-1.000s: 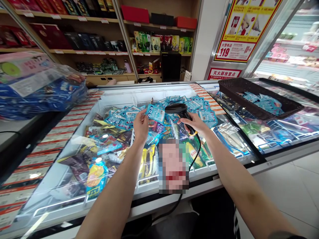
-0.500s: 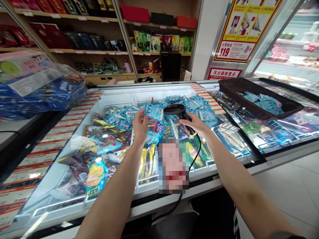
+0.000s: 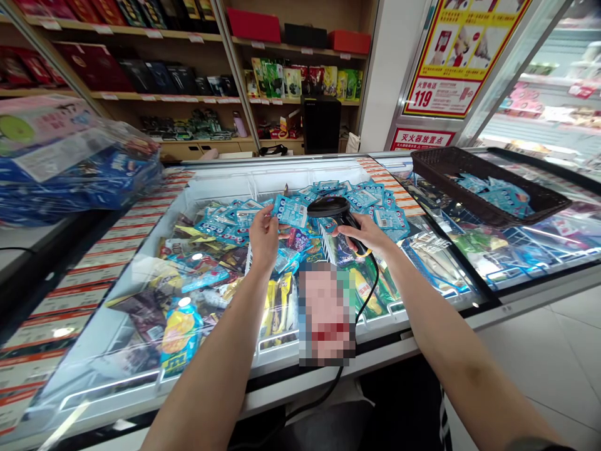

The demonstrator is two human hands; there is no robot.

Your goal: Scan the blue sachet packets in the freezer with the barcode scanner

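My left hand [image 3: 265,233] pinches the left edge of a blue packet [image 3: 292,212] and holds it up above the freezer's contents. In my right hand [image 3: 369,235] is a black barcode scanner [image 3: 329,208], gripped by its handle, with its head close to the packet's right edge. A black cable [image 3: 375,282] runs from the scanner's handle down toward the front of the freezer. Many similar blue packets [image 3: 373,197] lie heaped behind and beside both hands. Below them, mixed ice-cream packages [image 3: 201,263] fill wire-divided sections.
A dark brown basket [image 3: 544,210] with more blue packets rests on the right part of the freezer [image 3: 399,347]. Plastic-wrapped boxes [image 3: 89,169] are stacked at the left. Price-label strips [image 3: 103,250] line the glass. Goods shelves [image 3: 154,97] stand behind. A pixelated patch hides part of the front.
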